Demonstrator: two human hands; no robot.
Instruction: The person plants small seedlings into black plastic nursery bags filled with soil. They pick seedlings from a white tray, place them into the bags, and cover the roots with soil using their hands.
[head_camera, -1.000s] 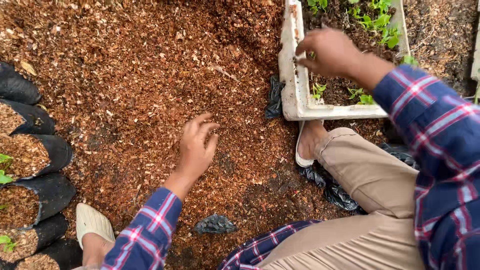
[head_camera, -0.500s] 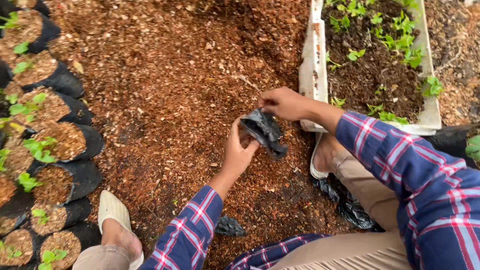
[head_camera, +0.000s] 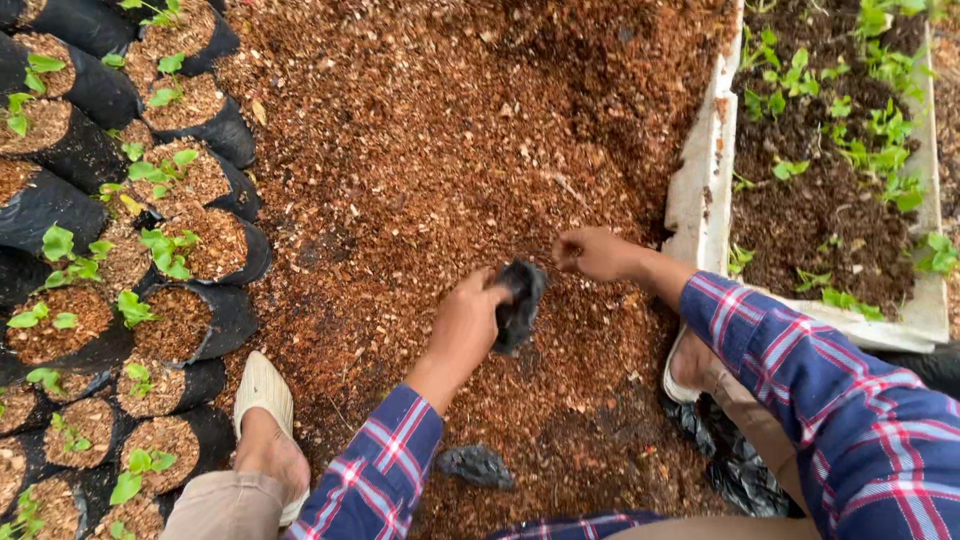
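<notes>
My left hand (head_camera: 465, 325) grips a small black plastic nursery bag (head_camera: 521, 303) just above the reddish-brown potting mix (head_camera: 430, 150) heaped on the ground. My right hand (head_camera: 592, 254) hovers beside the bag's top right, fingers curled into a loose fist over the mix; whether it holds any mix is hidden. Both arms wear a blue and red plaid shirt.
Several filled black bags with green seedlings (head_camera: 160, 250) stand in rows at the left. A white foam tray (head_camera: 700, 190) of dark soil and seedlings sits at the right. A crumpled empty black bag (head_camera: 478, 465) lies near my knees, more black bags (head_camera: 740, 470) under my right leg.
My right hand left the seedling tray, brought a black bag to my left hand, then let go of it. The left hand now holds the bag alone.
</notes>
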